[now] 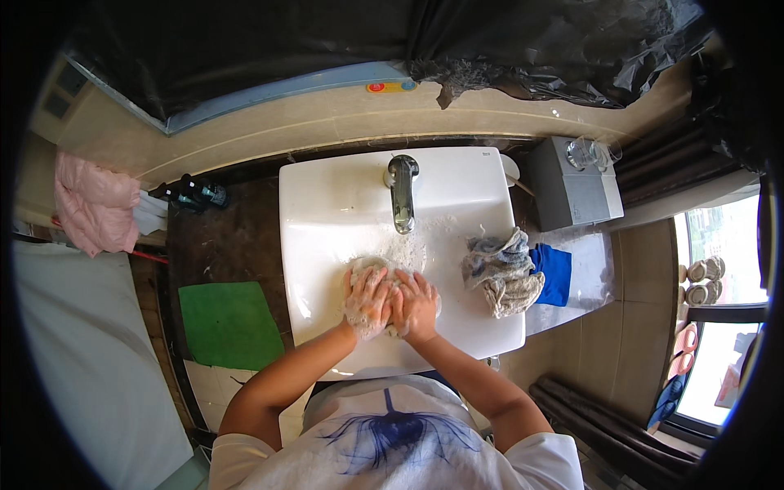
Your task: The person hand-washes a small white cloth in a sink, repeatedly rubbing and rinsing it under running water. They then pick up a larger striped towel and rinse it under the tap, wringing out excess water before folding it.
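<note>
Both hands are together in the white sink (314, 184), below the chrome faucet (403, 196). My left hand (367, 300) is covered in suds, its fingers curled over a pale, soapy cloth (371, 265). Against it, my right hand (416, 309) grips the same bundle, knuckles up. Foam and the hands hide most of the cloth, so its exact kind cannot be made out. On the sink's right rim lies a heap of wet grey and beige cloth (513, 286), apart from my hands.
A blue cloth (554, 273) lies right of the heap. Farther back stands a grey box (572, 184) with glasses (584, 153) on top. On the dark counter at left are a green cloth (229, 322) and dark bottles (196, 193). A pink jacket (96, 204) hangs beyond.
</note>
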A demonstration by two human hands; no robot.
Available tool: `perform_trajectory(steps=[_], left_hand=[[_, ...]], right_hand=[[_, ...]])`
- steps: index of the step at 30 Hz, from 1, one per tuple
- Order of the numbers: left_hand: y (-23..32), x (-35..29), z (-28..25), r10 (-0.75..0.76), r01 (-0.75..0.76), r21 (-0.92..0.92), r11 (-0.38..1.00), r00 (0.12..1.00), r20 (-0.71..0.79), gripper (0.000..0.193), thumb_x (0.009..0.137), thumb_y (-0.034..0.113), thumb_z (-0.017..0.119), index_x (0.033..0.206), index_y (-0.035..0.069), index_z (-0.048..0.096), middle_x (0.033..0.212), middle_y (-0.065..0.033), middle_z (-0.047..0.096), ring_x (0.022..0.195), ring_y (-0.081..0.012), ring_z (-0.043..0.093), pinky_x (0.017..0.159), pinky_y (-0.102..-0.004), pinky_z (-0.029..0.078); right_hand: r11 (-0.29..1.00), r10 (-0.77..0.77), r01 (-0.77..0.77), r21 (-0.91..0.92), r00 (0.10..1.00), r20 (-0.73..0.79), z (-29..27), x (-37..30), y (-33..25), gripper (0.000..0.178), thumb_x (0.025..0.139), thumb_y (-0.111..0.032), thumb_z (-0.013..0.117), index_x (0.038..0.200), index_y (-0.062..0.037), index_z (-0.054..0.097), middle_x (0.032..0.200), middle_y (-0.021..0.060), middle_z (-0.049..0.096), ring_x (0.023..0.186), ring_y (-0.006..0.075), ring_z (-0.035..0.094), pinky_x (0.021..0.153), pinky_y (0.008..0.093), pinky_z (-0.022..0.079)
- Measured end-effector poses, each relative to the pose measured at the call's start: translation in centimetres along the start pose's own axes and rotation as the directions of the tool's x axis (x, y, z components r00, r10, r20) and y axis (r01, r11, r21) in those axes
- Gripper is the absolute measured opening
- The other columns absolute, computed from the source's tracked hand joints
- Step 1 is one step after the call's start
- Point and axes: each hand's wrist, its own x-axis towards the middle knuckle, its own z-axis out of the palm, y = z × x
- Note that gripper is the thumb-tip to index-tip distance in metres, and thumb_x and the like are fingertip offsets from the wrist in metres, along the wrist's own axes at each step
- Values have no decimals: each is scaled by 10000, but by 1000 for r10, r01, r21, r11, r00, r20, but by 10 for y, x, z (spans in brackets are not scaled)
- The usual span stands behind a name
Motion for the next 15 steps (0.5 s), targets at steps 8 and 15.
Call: perform_trajectory(steps=[8,15], left_hand=[[-20,10,51,-58,98,152,983,966,-252,199,794,242,649,901,76,623,972,-105,614,876,-293,592,805,-466,411],[-42,54,73,-279,287,103,952,956,-88,192,881,270,581,791,101,590,772,-120,644,707,-321,627,697,-464,460]], right_hand=[[977,-101,99,-189,995,0,30,29,21,165,872,-191,526,875,-75,642,1019,54,628,937,271,559,813,413,423],[974,96,-105,-203,994,-49,54,72,42,276,920,-255,509,776,-60,642,847,111,675,772,326,636,702,434,481]])
